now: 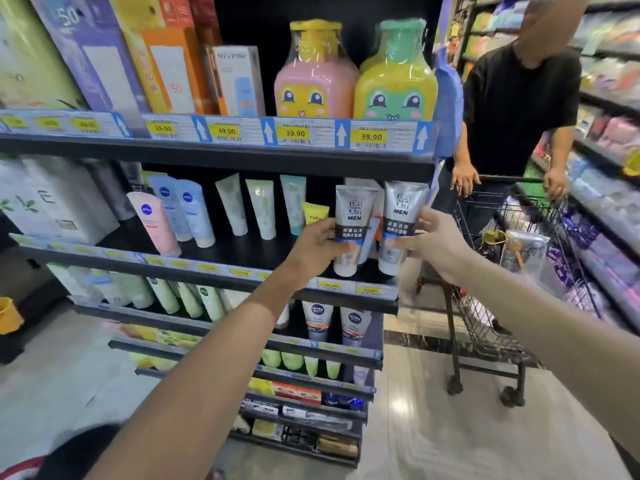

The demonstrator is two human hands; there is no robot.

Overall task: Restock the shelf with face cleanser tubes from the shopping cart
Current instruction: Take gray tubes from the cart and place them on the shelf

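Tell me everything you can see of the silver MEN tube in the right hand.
The silver-grey plastic MEN face cleanser tube stands upright, cap down, white cap at the bottom and crimped end on top. A dark band with white Chinese lettering crosses its middle. The right hand grips its lower half at the right end of the black middle shelf, beside a matching tube; whether it rests there is unclear.

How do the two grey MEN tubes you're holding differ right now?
The grey MEN cleanser tube in the left hand sits lower and looks narrower; the other grey MEN tube in the right hand sits higher, nearer the shelf's end. Both stand cap-down with matching labels.
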